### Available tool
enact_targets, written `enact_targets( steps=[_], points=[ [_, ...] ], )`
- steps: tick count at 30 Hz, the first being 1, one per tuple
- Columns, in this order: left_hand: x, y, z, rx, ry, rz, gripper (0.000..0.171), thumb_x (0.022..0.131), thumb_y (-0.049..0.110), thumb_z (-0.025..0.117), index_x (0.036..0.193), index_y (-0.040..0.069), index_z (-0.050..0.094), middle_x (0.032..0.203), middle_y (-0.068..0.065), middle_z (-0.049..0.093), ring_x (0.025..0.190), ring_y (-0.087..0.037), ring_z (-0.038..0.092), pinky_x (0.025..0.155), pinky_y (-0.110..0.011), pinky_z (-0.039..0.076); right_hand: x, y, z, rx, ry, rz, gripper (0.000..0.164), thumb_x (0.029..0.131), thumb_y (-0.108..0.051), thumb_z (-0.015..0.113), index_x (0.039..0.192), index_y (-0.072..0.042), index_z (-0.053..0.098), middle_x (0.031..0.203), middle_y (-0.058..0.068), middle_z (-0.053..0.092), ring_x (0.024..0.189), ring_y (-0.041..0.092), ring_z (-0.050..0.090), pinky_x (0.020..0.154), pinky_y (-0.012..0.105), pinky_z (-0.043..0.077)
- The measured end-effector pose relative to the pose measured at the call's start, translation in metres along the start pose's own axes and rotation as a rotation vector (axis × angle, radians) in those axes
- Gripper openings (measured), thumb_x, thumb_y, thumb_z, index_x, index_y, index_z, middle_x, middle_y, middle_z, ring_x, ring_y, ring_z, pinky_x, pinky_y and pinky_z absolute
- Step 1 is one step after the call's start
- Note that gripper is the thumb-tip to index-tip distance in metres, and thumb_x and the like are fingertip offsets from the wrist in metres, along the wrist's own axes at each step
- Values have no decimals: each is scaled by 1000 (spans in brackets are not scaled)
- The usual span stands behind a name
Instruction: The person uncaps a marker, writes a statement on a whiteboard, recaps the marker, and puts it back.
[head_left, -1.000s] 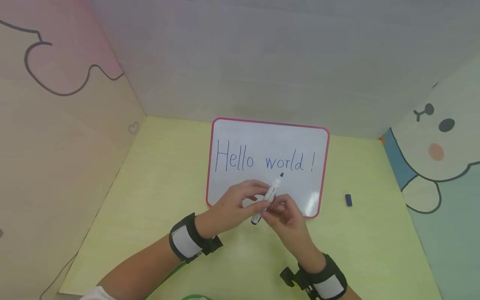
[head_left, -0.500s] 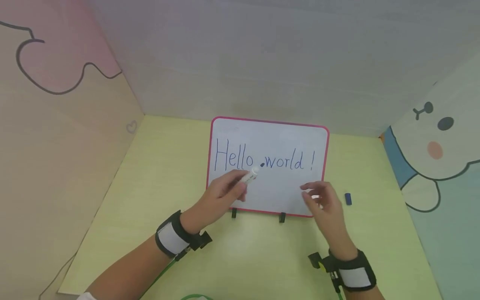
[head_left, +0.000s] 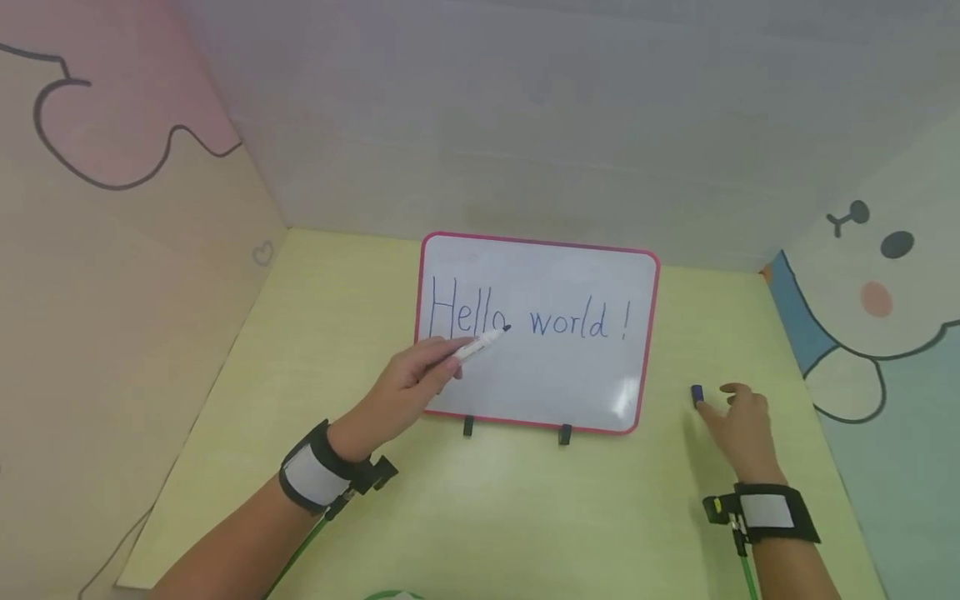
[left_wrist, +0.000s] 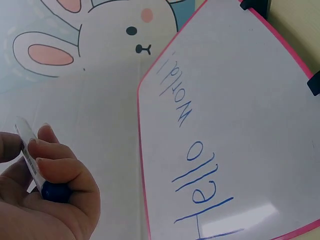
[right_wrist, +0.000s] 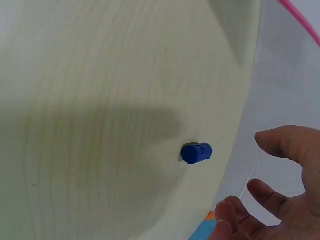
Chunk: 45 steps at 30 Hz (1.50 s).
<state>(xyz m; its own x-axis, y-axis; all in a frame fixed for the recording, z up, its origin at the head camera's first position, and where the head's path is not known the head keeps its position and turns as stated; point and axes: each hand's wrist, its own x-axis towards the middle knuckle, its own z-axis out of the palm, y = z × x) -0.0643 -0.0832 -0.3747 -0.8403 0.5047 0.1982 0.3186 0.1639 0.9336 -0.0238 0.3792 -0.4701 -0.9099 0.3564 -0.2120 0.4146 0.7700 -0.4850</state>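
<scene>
My left hand [head_left: 401,387] holds an uncapped white marker [head_left: 480,343], its dark tip pointing up to the right over the whiteboard. In the left wrist view the fingers curl round the marker's barrel [left_wrist: 31,160], and its blue end [left_wrist: 56,192] sits against the palm. My right hand [head_left: 742,429] hovers beside a small blue marker cap [head_left: 697,394] on the table, thumb and fingers spread apart. The right wrist view shows a gap between the cap [right_wrist: 196,153] and the fingertips [right_wrist: 267,142].
A pink-framed whiteboard [head_left: 555,375] with "Hello world !" in blue stands at the back of the table [head_left: 525,517], on black feet [head_left: 565,434]. Painted walls [head_left: 892,333] enclose the table on the left, back and right. Green cables run from the wrist bands [head_left: 776,511].
The hands have separated. My left hand has moved left with the marker; my right hand has let go of the marker and moved right to the cap, which stays in place.
</scene>
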Motion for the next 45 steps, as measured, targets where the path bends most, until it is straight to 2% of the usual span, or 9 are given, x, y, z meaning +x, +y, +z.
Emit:
enact_targets(
  steps=[6,19,23,27,30,33,36,40,45],
  points=[
    [-1,-1,3,-18,-43,-23,36,98,7,47,133,11,55,87,-3,53,69,-17,45,56,-21,38,21,3,15,-100,-77,89,63,93,-27,53,129,19,32,116,39,35,97,47,46,80,56,45],
    [0,0,6,13,-87,-41,38,98,12,51,136,13,52,86,-2,55,73,-15,48,60,-20,41,28,1,15,-180,-49,95,43,96,-18,41,114,21,43,102,35,44,84,42,53,65,47,47],
    [0,3,7,-8,-106,-109,41,96,17,55,136,18,49,93,-4,59,75,-16,53,55,-20,42,12,-20,-4,-97,120,-13,40,99,-22,42,118,13,48,103,30,55,77,35,55,53,37,44],
    [0,6,7,-18,-85,-131,36,93,19,61,128,21,53,96,-3,62,75,-16,58,52,-22,46,-19,-60,-24,43,288,-235,35,98,-27,50,120,0,56,103,18,60,72,15,50,48,23,37],
    [1,7,9,-39,-90,-121,28,92,18,62,120,18,59,98,-4,64,80,-17,62,60,-24,53,-43,-92,-31,129,313,-437,26,94,-20,59,117,-7,62,98,7,61,69,4,44,47,17,34],
    [1,8,11,-70,-121,-120,24,92,18,63,116,15,62,103,-5,65,87,-20,63,72,-27,57,-64,-118,-32,224,269,-605,23,89,-7,64,112,-10,67,94,-2,61,70,2,44,48,15,35],
    [2,11,12,-42,-144,-114,24,92,19,62,116,14,63,107,-3,66,91,-18,61,77,-27,56,-78,-137,-28,359,138,-719,28,85,4,65,110,-8,67,97,-8,62,75,4,48,54,12,42],
    [2,15,14,46,-160,-99,25,92,22,62,116,16,64,110,3,66,94,-13,59,80,-27,51,-86,-153,-19,460,-28,-793,27,84,7,64,108,-5,67,100,-10,62,78,5,52,58,15,49],
    [2,18,15,80,-164,-91,24,92,23,62,115,18,65,113,4,66,95,-12,58,81,-27,51,-90,-162,-11,442,-63,-827,27,83,5,67,106,-8,69,99,-6,64,78,4,55,57,17,50]
  ],
)
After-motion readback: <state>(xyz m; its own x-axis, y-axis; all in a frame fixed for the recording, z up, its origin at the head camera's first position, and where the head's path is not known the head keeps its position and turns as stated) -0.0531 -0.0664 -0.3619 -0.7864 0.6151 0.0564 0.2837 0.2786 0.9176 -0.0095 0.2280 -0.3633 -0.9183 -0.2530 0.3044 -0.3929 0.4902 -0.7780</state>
